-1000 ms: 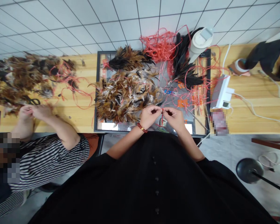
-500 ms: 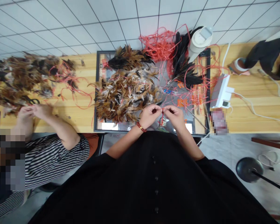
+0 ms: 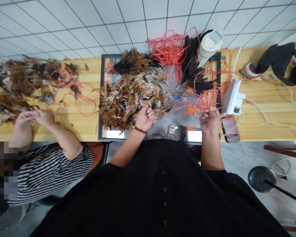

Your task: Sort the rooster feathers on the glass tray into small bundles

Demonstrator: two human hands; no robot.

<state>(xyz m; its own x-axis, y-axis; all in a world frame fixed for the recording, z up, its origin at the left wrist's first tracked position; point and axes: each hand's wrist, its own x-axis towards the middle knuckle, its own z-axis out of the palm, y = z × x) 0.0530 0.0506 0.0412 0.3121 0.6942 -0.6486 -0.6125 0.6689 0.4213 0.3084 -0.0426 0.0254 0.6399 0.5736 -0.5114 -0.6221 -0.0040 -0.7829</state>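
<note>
My left hand point(image 3: 145, 118), with a beaded bracelet point(image 3: 140, 130) at the wrist, is closed at the right edge of a heap of brown and white feathers point(image 3: 130, 98). A thin pink string point(image 3: 160, 111) runs rightward from its fingers. My right hand point(image 3: 210, 121) is closed too, its fingers on pink string by the tray's right side. Loose pink strands point(image 3: 204, 98) lie just beyond it, and which strand it grips is hard to make out. Both hands are over a black-framed tray point(image 3: 100, 131), wide apart.
A pink string tangle point(image 3: 167, 47), black feathers point(image 3: 196, 75) and a white bottle point(image 3: 210, 44) stand at the back. To the right are a power strip point(image 3: 232, 97) and a phone point(image 3: 231, 128). At left, a co-worker's hands point(image 3: 34, 117) are near more feathers point(image 3: 27, 75).
My hands, earlier together pinching a red string at the tray's front, have moved apart: the left one to the left, the right one far to the right.
</note>
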